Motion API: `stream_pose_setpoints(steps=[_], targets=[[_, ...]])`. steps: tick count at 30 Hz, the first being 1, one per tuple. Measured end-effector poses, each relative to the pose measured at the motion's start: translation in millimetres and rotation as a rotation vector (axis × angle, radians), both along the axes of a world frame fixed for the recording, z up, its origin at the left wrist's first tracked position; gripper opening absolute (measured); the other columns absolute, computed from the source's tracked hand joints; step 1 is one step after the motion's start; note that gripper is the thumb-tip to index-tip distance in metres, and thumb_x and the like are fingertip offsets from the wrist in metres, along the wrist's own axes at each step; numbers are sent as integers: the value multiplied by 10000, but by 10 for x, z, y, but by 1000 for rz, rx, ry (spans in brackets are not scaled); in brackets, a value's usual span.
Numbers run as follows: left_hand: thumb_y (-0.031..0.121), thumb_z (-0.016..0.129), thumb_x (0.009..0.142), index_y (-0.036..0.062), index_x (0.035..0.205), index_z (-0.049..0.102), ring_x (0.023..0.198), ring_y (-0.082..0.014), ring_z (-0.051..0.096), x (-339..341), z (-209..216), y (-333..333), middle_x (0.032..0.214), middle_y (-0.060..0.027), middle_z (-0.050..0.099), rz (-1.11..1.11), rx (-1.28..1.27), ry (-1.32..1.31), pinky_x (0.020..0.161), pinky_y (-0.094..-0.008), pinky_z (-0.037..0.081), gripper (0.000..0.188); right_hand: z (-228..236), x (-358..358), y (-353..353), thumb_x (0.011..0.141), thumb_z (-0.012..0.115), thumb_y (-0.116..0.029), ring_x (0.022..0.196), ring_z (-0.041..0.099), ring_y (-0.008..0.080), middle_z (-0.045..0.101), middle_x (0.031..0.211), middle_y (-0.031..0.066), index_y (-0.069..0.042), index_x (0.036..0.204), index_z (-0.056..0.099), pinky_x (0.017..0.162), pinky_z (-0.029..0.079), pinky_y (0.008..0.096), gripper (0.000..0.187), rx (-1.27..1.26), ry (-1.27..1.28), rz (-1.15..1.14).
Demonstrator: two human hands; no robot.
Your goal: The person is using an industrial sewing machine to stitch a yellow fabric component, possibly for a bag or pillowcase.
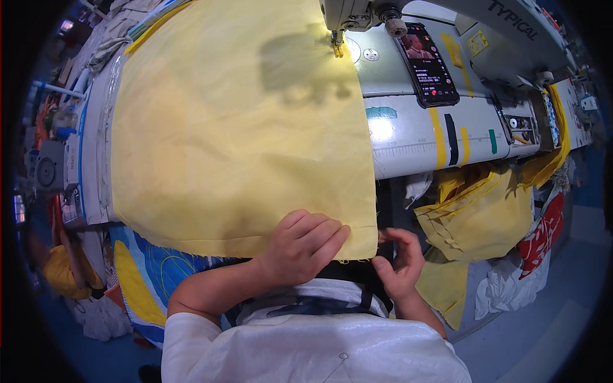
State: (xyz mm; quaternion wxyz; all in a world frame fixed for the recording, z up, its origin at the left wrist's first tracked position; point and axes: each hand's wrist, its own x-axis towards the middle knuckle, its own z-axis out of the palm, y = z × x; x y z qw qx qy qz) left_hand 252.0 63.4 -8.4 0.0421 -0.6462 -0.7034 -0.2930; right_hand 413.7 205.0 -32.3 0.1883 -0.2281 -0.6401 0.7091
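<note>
A large sheet of yellow fabric (242,147) spreads over the sewing machine bed, its right edge reaching the presser foot (338,45) at the top. My left hand (305,247) is closed on the near edge, close to the right corner; its fingertips are partly hidden. Just off that corner, my right hand (403,260) has bent fingers, with thumb and forefinger apart and nothing visible between them. A seam line runs along the near edge of the fabric, where loose threads show.
A phone (429,64) with a lit screen lies on the machine bed under the machine arm (511,32). Yellow fabric pieces (479,214) hang at the right beside a red patterned cloth (541,236). Blue patterned cloth (150,262) hangs at the left.
</note>
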Motion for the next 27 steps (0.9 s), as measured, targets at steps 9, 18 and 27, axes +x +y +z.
stream_pose_setpoints(steps=[9, 18, 27], targets=[[174, 690, 737, 61, 916, 603, 832, -251, 577, -491, 379, -318, 935, -102, 587, 126, -184, -307, 720, -363, 464, 228, 164, -379, 271, 692, 584, -31, 1025, 576, 238, 641, 1019, 78, -33, 881, 657, 941, 363, 441, 203, 1195, 115, 235], [337, 542, 858, 178, 1436, 226, 1392, -307, 78, -1757, 238, -1034, 1503, -100, 151, 1034, -537, -51, 1069, -562, 32, 677, 251, -587, 361, 669, 542, -22, 974, 617, 241, 655, 980, 91, -34, 885, 661, 965, 350, 441, 247, 1189, 109, 258], [388, 527, 873, 200, 1435, 232, 1390, -300, 89, -2407, 192, -746, 1502, -93, 158, 1075, -542, -34, 1062, -577, 38, 661, 426, -1267, 669, 703, 583, -25, 954, 616, 218, 647, 971, 81, -34, 876, 651, 926, 400, 388, 186, 1261, 89, 276]])
